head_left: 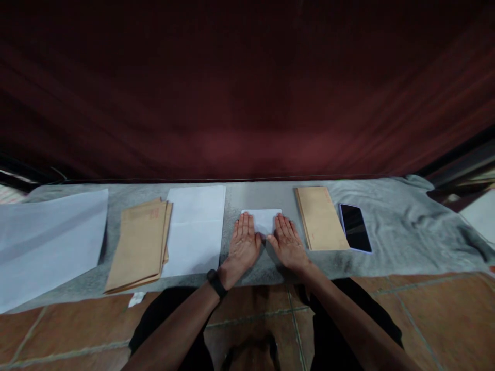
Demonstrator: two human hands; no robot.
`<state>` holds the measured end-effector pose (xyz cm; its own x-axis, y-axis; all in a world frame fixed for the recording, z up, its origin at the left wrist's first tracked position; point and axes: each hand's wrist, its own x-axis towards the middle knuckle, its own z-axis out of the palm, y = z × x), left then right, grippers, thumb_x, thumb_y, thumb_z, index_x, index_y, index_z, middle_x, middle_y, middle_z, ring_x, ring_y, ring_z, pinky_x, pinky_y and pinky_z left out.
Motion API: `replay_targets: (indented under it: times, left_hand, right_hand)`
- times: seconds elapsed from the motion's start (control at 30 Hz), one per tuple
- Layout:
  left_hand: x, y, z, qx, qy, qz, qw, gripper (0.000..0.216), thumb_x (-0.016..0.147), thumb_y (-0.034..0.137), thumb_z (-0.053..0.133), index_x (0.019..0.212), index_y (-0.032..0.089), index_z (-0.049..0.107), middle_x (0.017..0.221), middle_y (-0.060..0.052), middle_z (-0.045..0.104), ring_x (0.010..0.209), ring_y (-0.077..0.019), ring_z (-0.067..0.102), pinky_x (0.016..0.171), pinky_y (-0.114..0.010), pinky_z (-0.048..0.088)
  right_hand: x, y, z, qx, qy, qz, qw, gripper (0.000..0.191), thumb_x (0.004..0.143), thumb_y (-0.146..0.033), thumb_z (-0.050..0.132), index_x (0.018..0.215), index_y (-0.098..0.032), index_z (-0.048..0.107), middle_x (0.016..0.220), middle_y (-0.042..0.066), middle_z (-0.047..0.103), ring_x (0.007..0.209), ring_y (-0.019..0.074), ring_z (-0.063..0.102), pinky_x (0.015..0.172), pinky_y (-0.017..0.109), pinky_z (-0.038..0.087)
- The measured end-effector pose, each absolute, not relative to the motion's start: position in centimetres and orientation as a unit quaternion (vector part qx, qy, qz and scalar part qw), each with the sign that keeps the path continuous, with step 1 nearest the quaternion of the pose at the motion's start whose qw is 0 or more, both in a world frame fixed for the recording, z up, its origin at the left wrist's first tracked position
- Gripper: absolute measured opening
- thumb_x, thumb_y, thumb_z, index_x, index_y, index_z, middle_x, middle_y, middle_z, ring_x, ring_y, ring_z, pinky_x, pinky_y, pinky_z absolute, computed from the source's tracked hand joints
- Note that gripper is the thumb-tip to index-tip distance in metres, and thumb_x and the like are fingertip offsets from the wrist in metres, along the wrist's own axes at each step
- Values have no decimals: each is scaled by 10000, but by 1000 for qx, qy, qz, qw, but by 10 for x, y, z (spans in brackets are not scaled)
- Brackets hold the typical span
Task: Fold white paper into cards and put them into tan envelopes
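A: How far along is it?
B: The small white paper [263, 221] looks folded already, flat on the table [398, 226] beneath the left hand [244, 246] and right hand [288, 248]. The larger white paper [195, 232] beside them lies spread out, seemingly left to fold.
A: And the fingers?
B: On both hands, straight and flat against the small paper, grasping nothing.
A: Any writing?
B: Red print on the left envelopes [137, 242] and right envelopes [323, 221], too small to read. The phone [357, 229] shows no brand.

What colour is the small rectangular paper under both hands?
The small rectangular paper is white, best seen in the head view.
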<state>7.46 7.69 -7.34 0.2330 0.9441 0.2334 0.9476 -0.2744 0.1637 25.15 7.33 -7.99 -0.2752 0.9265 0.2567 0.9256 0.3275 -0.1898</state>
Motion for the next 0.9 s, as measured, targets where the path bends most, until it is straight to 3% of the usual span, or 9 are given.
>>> replay_targets:
  times: [0.23,0.37,0.6,0.77,0.9]
  left_hand:
    - [63,77,-78,-766,-624,-157,10,645,974,264,361,1557,25,223,1603,-221,300,1520,-290,207,1221,-501,273]
    - [61,81,-69,-762,-627,-161,16,626,973,243,345,1537,-13,255,1590,-238,318,1519,-302,207,1226,-513,262]
    - [84,93,-63,-836,-527,-156,-15,568,992,227,287,1523,24,306,1597,-188,341,1518,-268,219,1240,-464,256]
    - [88,97,-74,-851,-502,-154,-2,604,968,189,300,1557,72,237,1601,-185,335,1520,-267,213,1228,-477,270]
    - [80,101,-76,-832,-536,-141,2,585,980,196,303,1538,28,256,1591,-211,342,1518,-257,226,1223,-474,284]
  right_hand:
    - [259,73,-76,-598,-787,14,148,704,1047,-521,244,1527,-15,342,1576,219,366,1489,308,293,1209,511,248]
    - [258,79,-67,-621,-769,35,152,679,1055,-497,209,1520,-29,370,1570,204,383,1486,303,305,1211,517,243]
    - [234,99,-54,-561,-803,96,176,643,1058,-480,166,1545,-102,349,1593,131,372,1512,234,257,1229,468,241]
    - [222,103,-64,-554,-808,105,169,632,1062,-459,164,1543,-93,347,1583,144,387,1502,221,283,1233,452,235]
    - [228,101,-74,-560,-808,70,168,622,1063,-450,206,1523,-69,378,1571,167,398,1497,239,294,1228,465,240]
